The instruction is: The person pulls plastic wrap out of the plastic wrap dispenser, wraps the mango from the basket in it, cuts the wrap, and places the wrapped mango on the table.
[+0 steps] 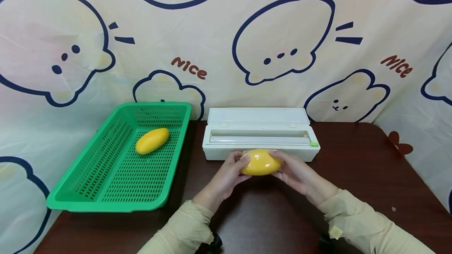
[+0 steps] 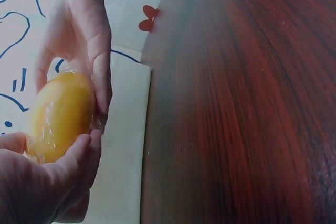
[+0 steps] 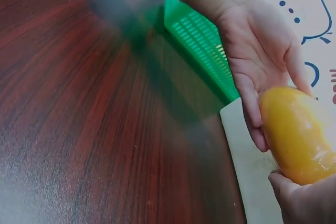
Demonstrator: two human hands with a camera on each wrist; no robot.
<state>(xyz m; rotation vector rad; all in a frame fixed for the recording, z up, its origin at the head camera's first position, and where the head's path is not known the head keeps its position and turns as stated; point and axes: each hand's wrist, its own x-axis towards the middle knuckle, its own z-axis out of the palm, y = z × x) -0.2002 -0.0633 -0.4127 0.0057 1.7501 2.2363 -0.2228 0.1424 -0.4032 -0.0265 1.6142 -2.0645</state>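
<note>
Sleeves point(image 1: 183, 226); left hand point(image 1: 230, 173), right hand point(image 1: 296, 173), half-curled, grip yellow fruit point(image 1: 262, 163).

Dark red-brown wood-grain table point(image 1: 261, 214), bit of shine on it, runs beneath both hands. On it: green slotted plastic basket point(image 1: 106, 206) off to the left of the left hand point(image 1: 227, 177), long white box point(image 1: 220, 154) with lid up just beyond both hands, tiny pale speck point(image 1: 393, 209) out to the right of the right hand point(image 1: 298, 175), past the sleeve
</note>
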